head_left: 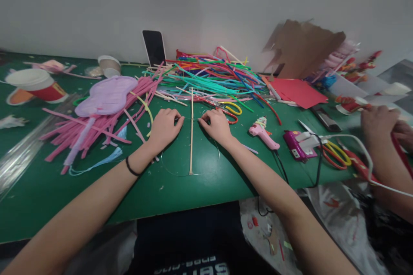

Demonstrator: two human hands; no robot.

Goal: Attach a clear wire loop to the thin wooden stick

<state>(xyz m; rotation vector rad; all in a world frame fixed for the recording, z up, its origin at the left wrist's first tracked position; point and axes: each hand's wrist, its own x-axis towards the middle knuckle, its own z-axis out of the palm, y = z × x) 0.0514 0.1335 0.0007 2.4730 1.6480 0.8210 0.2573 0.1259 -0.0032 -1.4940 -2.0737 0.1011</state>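
A thin wooden stick lies on the green table, pointing away from me between my hands. Fine clear wire curves out from its near end on both sides and also crosses it higher up. On the stick's left, my left hand is closed, thumb and fingertips pinching the wire. My right hand pinches the wire on the other side, fingers bent. Just behind the right hand lie scissors with yellow and red handles.
Colourful pipe cleaners fill the back, and pink ones lie left beneath a lilac butterfly-shaped piece. To the right are a pink glue gun, a purple power block and red paper. A co-worker's hand shows far right.
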